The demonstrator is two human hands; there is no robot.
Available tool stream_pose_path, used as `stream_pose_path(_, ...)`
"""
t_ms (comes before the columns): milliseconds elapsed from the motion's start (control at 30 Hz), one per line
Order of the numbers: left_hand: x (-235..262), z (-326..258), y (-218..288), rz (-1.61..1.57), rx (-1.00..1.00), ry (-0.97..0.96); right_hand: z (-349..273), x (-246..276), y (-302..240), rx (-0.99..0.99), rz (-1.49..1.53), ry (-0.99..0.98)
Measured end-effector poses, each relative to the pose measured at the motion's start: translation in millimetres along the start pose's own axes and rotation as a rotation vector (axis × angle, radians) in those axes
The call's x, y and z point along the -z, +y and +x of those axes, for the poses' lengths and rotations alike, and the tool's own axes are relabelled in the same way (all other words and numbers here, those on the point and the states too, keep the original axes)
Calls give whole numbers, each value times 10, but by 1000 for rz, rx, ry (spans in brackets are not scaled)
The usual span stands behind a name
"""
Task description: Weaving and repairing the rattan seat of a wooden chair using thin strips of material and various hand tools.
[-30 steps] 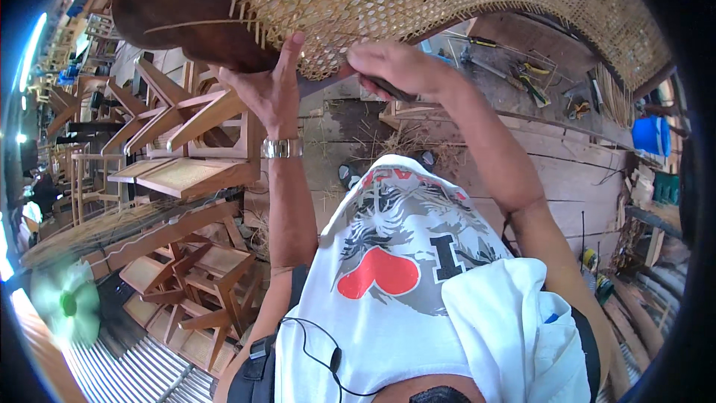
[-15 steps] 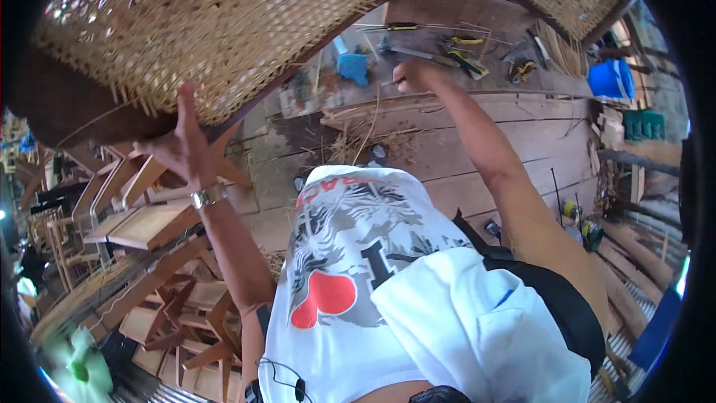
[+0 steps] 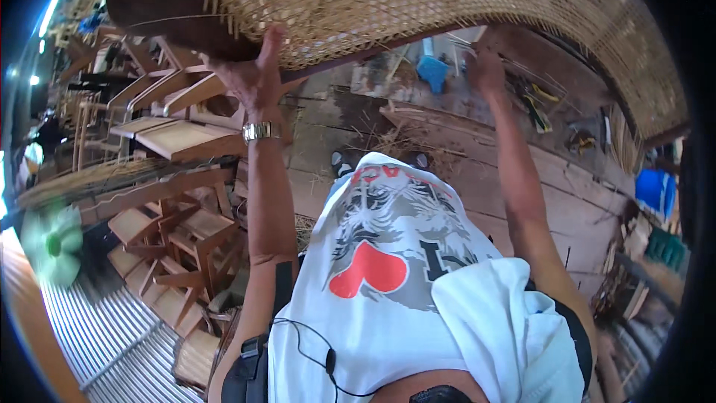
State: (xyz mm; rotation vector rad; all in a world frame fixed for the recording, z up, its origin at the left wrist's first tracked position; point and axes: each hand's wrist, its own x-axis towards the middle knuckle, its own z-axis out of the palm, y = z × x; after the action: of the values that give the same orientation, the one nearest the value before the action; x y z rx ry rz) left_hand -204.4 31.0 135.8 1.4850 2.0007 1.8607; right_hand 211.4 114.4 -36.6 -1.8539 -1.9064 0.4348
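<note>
A: What was hard to make out in that moment?

B: Mostly the right hand [image 3: 485,67]. It was raised to the lower edge of the woven cane panel [image 3: 388,0], but its fingers were blurred and partly behind the dark wooden rim [image 3: 358,56], so I could not tell whether they were closed on anything or spread.

A: And the left hand [image 3: 253,78]?

B: Clearer. The palm was pressed flat up against the underside of the panel near the rim, fingers stretched out and apart, not clamped around anything. A metal wristwatch [image 3: 259,131] sat on that wrist.

A: Where was the panel itself?

B: Overhead, filling the top of the view and curving down on the right side. Its top and left ends were cut off by the dark edge of the picture, so its full shape could not be seen.

A: Any packages or labelled things?

B: Nothing readable. On the plank floor [image 3: 567,194] lay a small blue object [image 3: 432,71] between the two arms, too blurred to identify. A blue container [image 3: 656,190] stood at the right edge, with a green crate [image 3: 666,248] just below it, both partly cut off. Stacked wooden chair frames [image 3: 179,142] filled the left.
</note>
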Motion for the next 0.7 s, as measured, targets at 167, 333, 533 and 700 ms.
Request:
stream_pose_path(167, 320, 333, 307, -117, -73, 97, -450, -119, -1495, 420, 532, 121)
stream_pose_path(333, 524, 871, 552, 57, -227, 205, -480, 7, -2034, 123, 590, -85)
stream_pose_path(533, 515, 947, 656, -270, -139, 109, -307, 46, -1879, 119, 263, -87)
stream_pose_path(700, 564, 1080, 611, -533, -80, -62, -295, -45, -1816, 127, 241, 9)
